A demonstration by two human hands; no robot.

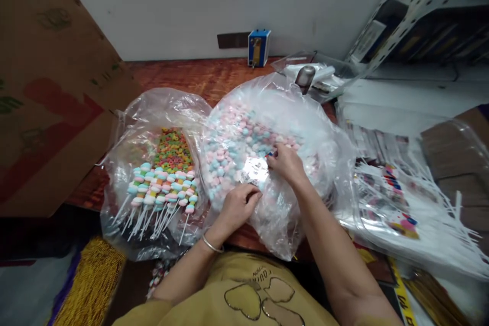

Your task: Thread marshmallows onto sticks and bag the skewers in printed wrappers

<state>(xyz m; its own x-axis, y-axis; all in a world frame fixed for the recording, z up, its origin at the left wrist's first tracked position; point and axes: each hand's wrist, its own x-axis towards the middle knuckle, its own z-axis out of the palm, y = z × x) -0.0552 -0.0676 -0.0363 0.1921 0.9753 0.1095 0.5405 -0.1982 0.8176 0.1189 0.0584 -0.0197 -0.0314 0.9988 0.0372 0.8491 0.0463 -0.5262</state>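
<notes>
Just under the right hand point(286, 163) lies the marshmallow bag point(237, 127).

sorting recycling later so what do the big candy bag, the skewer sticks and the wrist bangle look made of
Big bag: thin clear plastic film, glossy; it crinkles, glares and shows the sweets through.
Sticks: probably white plastic or rolled paper; thin, smooth, too small to settle.
Bangle: seemingly silvery metal; slim, bright shine.

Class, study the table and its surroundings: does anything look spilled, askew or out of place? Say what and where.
A few pastel sweets lie below the table edge, under the skewer bag, outside it and the big bag; they look spilled. The white sticks at right fan out untidily.
</notes>
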